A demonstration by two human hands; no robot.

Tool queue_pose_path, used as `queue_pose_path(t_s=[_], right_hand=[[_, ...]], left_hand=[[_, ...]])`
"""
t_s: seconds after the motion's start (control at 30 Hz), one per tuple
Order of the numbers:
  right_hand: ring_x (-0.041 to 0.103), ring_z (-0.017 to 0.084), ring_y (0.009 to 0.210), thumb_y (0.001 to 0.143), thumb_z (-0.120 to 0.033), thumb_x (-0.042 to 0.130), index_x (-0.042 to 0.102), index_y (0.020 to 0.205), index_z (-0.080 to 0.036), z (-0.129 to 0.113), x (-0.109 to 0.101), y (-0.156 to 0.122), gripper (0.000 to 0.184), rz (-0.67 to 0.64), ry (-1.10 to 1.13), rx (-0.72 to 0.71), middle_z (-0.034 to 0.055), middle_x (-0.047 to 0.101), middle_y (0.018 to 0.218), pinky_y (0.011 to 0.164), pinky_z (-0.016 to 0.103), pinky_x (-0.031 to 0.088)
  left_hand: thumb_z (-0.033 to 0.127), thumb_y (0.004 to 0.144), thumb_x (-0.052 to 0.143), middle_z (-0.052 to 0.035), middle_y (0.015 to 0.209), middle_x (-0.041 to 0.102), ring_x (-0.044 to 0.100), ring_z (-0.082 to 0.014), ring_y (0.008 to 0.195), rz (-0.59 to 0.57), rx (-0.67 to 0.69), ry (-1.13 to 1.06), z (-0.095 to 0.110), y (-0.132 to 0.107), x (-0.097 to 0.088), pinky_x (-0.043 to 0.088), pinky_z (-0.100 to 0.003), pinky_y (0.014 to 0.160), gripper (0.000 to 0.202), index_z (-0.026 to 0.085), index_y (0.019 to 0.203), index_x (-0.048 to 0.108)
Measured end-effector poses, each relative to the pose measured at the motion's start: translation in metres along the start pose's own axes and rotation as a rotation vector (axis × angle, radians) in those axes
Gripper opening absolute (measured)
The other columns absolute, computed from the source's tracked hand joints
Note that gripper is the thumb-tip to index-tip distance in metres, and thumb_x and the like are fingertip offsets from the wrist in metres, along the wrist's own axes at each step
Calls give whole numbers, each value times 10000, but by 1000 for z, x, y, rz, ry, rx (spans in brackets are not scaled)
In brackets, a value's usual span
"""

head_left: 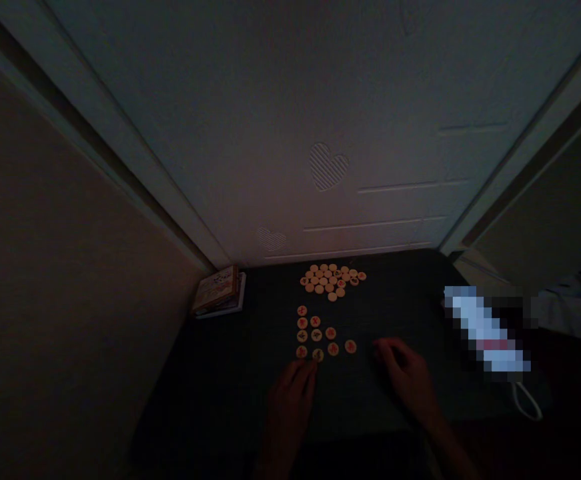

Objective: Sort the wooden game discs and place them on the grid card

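On a dark table, round wooden Chinese chess pieces with red or black characters lie in short rows, including a red-marked piece [351,347] at the right end of the front row. My left hand [291,393] is just in front of these rows, fingers stretched forward and fingertips at the near edge of a front-row Chinese chess piece [318,355]. To the right of the rows, apart from them, my right hand [406,370] is closed with fingers curled. What it holds, if anything, is hidden in the dim light.
Behind the rows lies a cluster of Chinese chess pieces [324,275], mostly showing blank faces. Stacked boxes or books [217,292] stand at the back left. A blurred-out white object [485,333] with a cord loop [527,403] is at the right. A pale panel [270,133] rises behind.
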State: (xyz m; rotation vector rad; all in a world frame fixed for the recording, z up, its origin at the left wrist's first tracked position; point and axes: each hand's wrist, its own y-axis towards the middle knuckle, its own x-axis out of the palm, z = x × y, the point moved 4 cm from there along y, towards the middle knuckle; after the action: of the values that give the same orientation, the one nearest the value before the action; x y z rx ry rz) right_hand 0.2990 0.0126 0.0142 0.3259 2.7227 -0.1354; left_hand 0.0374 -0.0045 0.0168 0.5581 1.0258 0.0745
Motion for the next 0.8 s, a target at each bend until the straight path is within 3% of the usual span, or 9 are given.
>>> queue_pose_path(t_s=[0.27,0.8], right_hand=[[731,236,818,933,-595,517,762,984,-223,2,0,0,449,-5,-30,-15,72,776,892,719,302,562],[732,238,820,925,-603,521,759,958,-222,-2,1,-1,450,6,-54,-37,75,781,910,727,306,562]], left_hand=[[228,1032,432,-38,1087,743,725,-185,972,-17,32,60,-2,-3,1,625,-328,859,298,257,1196,679],[239,995,506,-40,1115,733,721,-191,996,-10,-28,41,7,6,-5,613,-316,854,275,284,1197,687]])
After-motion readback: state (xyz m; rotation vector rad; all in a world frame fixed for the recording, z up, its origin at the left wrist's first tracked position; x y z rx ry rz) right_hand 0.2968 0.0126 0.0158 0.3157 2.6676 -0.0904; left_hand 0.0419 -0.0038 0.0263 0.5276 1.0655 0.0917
